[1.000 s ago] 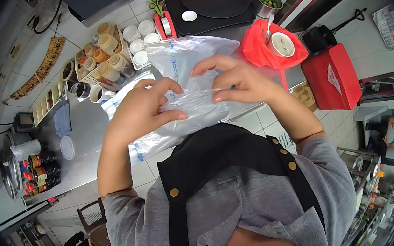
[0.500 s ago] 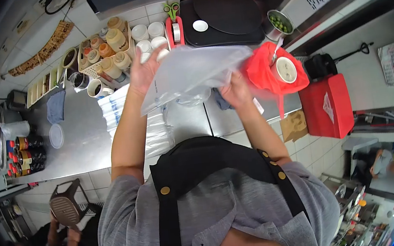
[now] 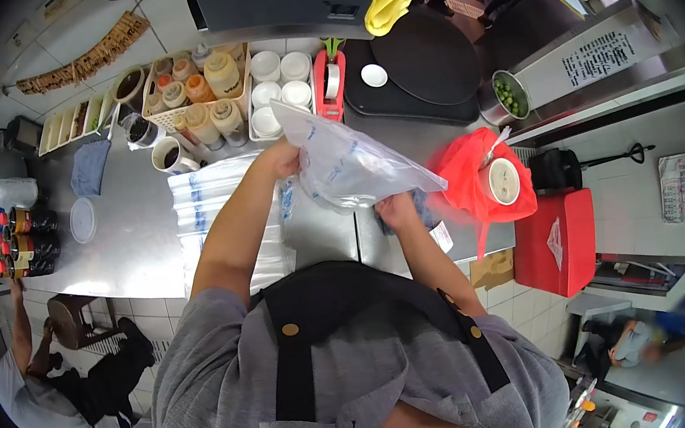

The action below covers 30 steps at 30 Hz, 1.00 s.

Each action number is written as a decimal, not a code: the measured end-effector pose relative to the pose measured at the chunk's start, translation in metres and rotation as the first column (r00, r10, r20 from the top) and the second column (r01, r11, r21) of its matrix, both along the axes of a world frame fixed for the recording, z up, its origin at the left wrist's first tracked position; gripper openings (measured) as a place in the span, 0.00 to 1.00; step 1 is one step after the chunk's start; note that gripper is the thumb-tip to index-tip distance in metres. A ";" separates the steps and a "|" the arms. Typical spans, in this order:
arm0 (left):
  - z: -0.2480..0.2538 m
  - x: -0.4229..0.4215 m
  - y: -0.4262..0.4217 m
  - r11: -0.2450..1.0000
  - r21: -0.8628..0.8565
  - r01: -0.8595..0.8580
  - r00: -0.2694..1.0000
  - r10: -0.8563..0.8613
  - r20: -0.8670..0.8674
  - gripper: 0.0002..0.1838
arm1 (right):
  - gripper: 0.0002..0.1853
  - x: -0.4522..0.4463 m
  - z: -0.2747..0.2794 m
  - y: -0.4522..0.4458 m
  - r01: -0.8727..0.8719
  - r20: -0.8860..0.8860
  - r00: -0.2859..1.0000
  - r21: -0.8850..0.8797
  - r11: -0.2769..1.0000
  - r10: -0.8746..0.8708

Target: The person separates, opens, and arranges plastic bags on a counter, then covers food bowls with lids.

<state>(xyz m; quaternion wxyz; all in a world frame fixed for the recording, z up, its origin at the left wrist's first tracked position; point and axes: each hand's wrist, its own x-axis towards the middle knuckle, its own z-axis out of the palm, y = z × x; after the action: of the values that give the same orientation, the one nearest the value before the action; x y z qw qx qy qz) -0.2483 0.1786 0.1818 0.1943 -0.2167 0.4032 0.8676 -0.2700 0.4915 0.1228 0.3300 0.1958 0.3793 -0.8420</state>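
Note:
A clear plastic bag with blue print (image 3: 353,162) is stretched above the steel counter between my two hands. My left hand (image 3: 285,158) has its fingers closed on the bag's left side. At the lower right edge, my right hand (image 3: 397,210) pinches the same bag; its fingertips are partly hidden. Under my left forearm lies a stack of flat plastic bags (image 3: 217,190). To the right of my right hand stands an open red plastic bag (image 3: 459,163) around a round tub with a pale lid (image 3: 503,181).
Behind my hands are a basket of sauce bottles (image 3: 197,83), white cups (image 3: 265,66), a red tape dispenser (image 3: 328,89) and black trays (image 3: 426,61). A red bin (image 3: 557,244) stands at the right. Dark bottles (image 3: 29,241) are at the left, where a co-worker (image 3: 51,399) reaches.
My left hand has come down and closed on the plastic bag, which has turned and now hangs lower at the right. The co-worker at left has shifted, one arm now toward the counter.

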 end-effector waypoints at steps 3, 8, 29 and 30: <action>-0.052 -0.027 0.006 0.995 -0.097 -0.007 0.999 0.002 -0.050 0.12 | 0.14 -0.020 -0.033 -0.007 -0.081 -0.103 0.990 0.146 0.986 0.097; -0.060 -0.019 0.017 0.548 -0.831 -0.100 0.994 0.027 -0.102 0.13 | 0.14 0.000 -0.045 -0.034 0.276 -0.482 0.862 0.708 0.650 0.158; -0.019 0.120 -0.005 0.267 -0.895 -0.358 0.931 0.027 -0.365 0.09 | 0.29 0.078 0.052 0.008 0.538 -0.216 0.570 0.827 -0.161 0.792; -0.022 0.138 -0.019 0.219 -0.866 -0.449 0.889 0.017 -0.457 0.08 | 0.29 0.082 0.045 0.021 0.534 -0.215 0.565 0.832 -0.154 0.797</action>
<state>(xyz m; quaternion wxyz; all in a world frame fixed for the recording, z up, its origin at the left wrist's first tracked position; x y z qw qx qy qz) -0.1102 0.1591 0.1597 -0.1885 -0.1897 0.8333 0.4838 -0.1875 0.5127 0.1681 -0.0418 -0.0884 0.9827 -0.1571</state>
